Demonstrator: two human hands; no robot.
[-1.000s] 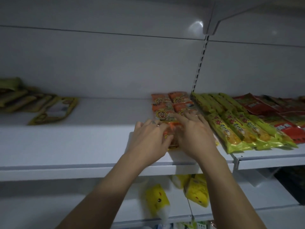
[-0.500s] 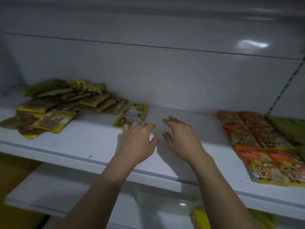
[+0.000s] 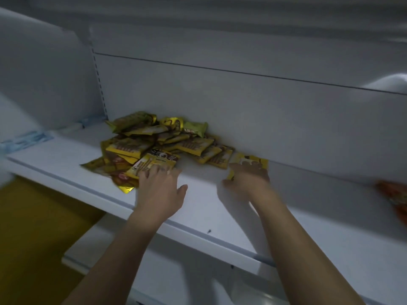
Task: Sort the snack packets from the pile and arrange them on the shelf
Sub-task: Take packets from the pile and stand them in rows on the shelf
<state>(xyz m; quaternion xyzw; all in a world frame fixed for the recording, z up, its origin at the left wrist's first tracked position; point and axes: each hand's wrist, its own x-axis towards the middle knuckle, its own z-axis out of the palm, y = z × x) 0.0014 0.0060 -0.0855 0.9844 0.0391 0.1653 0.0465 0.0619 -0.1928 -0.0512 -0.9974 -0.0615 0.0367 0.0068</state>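
A loose pile of yellow snack packets (image 3: 154,144) lies on the white shelf (image 3: 198,194), against the back wall at the left. My left hand (image 3: 160,190) lies flat with its fingertips on the nearest packet of the pile (image 3: 154,165). My right hand (image 3: 248,181) rests with spread fingers on a single yellow packet (image 3: 253,160) lying apart at the pile's right end. Both hands are blurred by motion. At the far right edge, the end of an orange packet row (image 3: 394,194) shows.
A lower white shelf (image 3: 132,249) juts out beneath the main one. A slotted upright (image 3: 99,78) and a side panel bound the bay on the left. Blue price tags (image 3: 24,139) sit on the neighbouring shelf edge. Yellow floor (image 3: 33,238) shows at the lower left.
My view swung left from the orange and green rows to the yellow pile. Both hands left the orange packets, crossed the bare shelf and now rest on yellow packets.
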